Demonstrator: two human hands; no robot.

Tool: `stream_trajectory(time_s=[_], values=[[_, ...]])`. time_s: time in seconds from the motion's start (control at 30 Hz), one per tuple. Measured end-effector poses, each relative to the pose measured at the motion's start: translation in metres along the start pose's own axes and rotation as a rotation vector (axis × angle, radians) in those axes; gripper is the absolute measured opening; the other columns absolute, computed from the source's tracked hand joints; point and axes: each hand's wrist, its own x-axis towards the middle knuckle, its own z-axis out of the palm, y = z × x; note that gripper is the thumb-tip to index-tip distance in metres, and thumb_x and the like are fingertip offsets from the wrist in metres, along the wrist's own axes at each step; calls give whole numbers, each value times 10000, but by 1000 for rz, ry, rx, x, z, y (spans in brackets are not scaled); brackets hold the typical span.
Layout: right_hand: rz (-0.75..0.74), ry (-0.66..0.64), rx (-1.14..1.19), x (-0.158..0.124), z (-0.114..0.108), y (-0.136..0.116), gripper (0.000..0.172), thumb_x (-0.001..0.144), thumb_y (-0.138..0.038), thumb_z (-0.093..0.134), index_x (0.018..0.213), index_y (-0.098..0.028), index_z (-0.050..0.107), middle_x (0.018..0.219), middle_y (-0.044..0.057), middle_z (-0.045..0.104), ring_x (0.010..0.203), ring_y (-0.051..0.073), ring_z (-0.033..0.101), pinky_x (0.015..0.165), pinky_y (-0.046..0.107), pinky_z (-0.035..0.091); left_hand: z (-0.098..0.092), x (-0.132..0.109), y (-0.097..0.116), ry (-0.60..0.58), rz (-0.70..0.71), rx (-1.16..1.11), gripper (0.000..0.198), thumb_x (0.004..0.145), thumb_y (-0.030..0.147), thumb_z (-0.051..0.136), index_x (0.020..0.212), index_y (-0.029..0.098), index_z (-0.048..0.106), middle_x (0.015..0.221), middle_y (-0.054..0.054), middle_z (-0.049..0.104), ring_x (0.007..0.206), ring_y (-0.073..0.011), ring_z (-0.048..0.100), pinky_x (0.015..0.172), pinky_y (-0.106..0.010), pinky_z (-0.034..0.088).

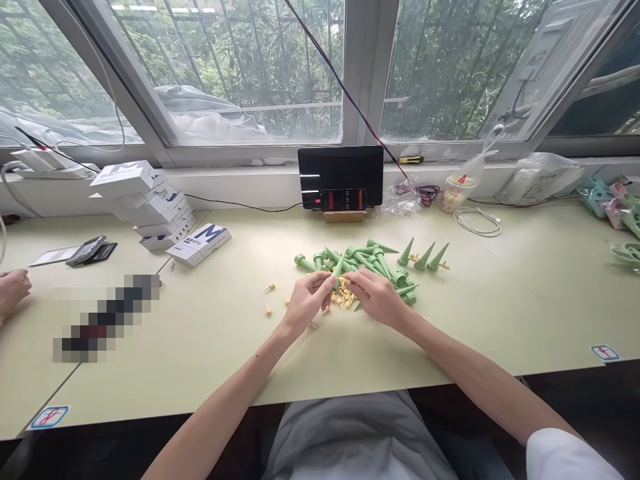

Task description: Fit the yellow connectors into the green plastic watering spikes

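My left hand point(305, 301) is closed on a green plastic cone spike point(340, 263), its tip pointing up. Close beside it, my right hand point(379, 297) pinches a small yellow plastic fitting point(344, 281) against the spike's lower end; fingers partly hide the contact. Behind both hands lies a heap of green spikes point(380, 263) with ribbed caps. Small yellow fittings point(345, 299) are piled under my hands, and a few loose ones point(270, 287) lie to the left. Right of the heap, three green spikes point(424, 259) stand tip-up, with yellow fittings showing at their bases.
A phone point(345, 199) leans on a black screen point(340, 170) at the back. White boxes point(165, 207) are stacked at the left, one box point(200, 244) lying nearer. Another person's hand point(13, 291) rests at the far left. A bagged cup point(455, 192) and white cable point(477, 222) are back right.
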Motion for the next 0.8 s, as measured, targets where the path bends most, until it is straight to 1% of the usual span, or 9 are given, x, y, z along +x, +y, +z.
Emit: stream_trajectory(time_s=[0.13, 0.27, 0.4, 0.57, 0.7, 0.8], values=[[-63, -29, -110, -1, -1, 1, 203, 1035, -275, 441, 1031, -217, 635, 879, 59, 653, 702, 150, 597, 601, 252, 453, 1, 0, -1, 3, -22, 1, 358, 858, 501, 658, 871, 143, 664, 635, 2, 596, 474, -88, 512, 464, -220, 414], [-105, -27, -234, -3, -1, 0, 250, 1038, -285, 425, 953, -200, 645, 786, 51, 637, 646, 145, 559, 563, 254, 405, 2, 0, 0, 1, -30, -35, 350, 844, 495, 674, 854, 146, 656, 639, 0, 610, 472, -92, 520, 466, -225, 423], [-133, -8, -272, -2, 0, -4, 265, 1040, -298, 423, 941, -194, 645, 758, 50, 634, 651, 148, 569, 577, 258, 412, 3, -1, 2, 53, -27, -59, 338, 818, 484, 707, 861, 152, 659, 622, 14, 588, 464, -90, 515, 458, -223, 417], [-168, -4, -310, -1, -1, -7, 264, 1042, -252, 411, 941, -186, 645, 774, 57, 657, 658, 147, 581, 580, 256, 418, 5, -3, 3, 97, 19, -32, 320, 809, 461, 724, 855, 153, 652, 625, 6, 609, 466, -91, 519, 453, -220, 428], [-165, -12, -313, -1, -1, -5, 276, 1040, -199, 377, 949, -181, 637, 755, 58, 641, 653, 152, 569, 572, 254, 404, 5, -3, 1, 69, 25, -59, 333, 803, 449, 736, 925, 156, 637, 674, -4, 639, 501, -102, 562, 465, -220, 464], [-136, -13, -274, -3, 1, -3, 279, 1043, -215, 371, 940, -184, 628, 718, 44, 608, 622, 148, 541, 557, 248, 391, 4, -2, 0, 30, 14, -70, 354, 803, 444, 738, 975, 156, 626, 712, -15, 660, 527, -115, 595, 464, -219, 466]])
